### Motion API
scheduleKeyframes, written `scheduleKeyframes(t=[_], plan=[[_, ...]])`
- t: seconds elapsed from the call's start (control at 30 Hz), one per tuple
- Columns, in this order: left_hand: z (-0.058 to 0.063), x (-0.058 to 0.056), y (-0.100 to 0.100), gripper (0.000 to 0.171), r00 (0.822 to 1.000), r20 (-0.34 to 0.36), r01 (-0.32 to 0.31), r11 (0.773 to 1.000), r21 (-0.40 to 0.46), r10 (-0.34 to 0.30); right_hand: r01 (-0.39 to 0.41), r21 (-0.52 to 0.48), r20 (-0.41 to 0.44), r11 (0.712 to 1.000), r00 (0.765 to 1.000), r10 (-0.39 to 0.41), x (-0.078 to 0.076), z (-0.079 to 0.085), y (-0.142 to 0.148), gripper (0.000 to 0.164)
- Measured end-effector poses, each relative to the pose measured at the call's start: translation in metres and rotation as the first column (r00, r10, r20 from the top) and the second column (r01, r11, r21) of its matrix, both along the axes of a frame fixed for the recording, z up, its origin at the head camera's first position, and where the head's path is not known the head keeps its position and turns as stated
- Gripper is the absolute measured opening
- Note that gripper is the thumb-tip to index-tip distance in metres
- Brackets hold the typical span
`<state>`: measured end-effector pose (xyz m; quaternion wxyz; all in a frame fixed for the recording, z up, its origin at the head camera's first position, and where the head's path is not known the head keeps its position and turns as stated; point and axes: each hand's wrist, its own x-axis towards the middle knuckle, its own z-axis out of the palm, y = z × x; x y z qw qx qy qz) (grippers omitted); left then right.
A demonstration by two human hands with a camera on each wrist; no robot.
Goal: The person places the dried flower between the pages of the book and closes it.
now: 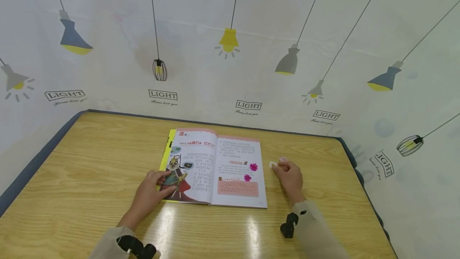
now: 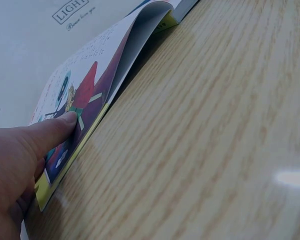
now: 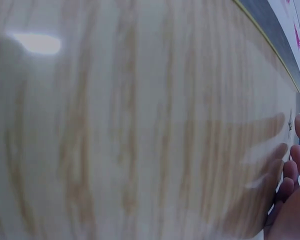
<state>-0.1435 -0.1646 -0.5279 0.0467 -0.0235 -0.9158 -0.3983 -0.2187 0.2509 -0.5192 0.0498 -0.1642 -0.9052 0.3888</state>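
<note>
An open magazine-like book (image 1: 235,155) lies on the wooden table, with a colour drawing on its left page. My left hand (image 1: 152,189) rests at that page's outer edge. In the left wrist view its thumb (image 2: 60,127) presses the page; the other fingers are partly hidden behind it. My right hand (image 1: 290,177) is right of the book, fingertips down by a small white flower (image 1: 272,164) and a pale pink flower (image 1: 283,158). In the right wrist view its thumb and fingers stand apart. Two magenta flowers, one higher (image 1: 253,167) and one lower (image 1: 247,178), lie on the right page.
The wooden table (image 1: 90,163) has a dark blue border along its far edge. Behind it hangs a pale backdrop (image 1: 201,79) printed with lamps and the word LIGHT. Black wrist cameras are strapped over both beige sleeves.
</note>
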Motion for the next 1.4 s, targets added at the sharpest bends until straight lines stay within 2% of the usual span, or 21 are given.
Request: scheduleKeyframes(t=[0.2,0.43,0.8,1.4], plan=[[-0.001,0.0,0.0,0.049,1.0,0.004,0.002,1.0,0.007,-0.002,0.037,0.038,-0.012,0.999,0.999,-0.037,0.0,-0.002,-0.004,0.038],[0.0,0.001,-0.001,0.049,1.0,0.002,0.001,1.0,0.012,-0.001,0.047,0.068,0.025,0.997,0.999,-0.049,-0.002,0.001,-0.007,0.038],[0.002,0.002,0.0,0.049,1.0,0.013,-0.001,1.0,0.005,0.001,0.064,0.032,0.079,0.997,0.995,-0.066,-0.003,0.008,-0.008,0.033],[0.003,0.001,0.001,0.049,1.0,0.014,0.001,1.0,0.003,-0.001,0.054,-0.036,0.056,0.998,0.997,-0.052,-0.001,0.01,-0.005,0.029]])
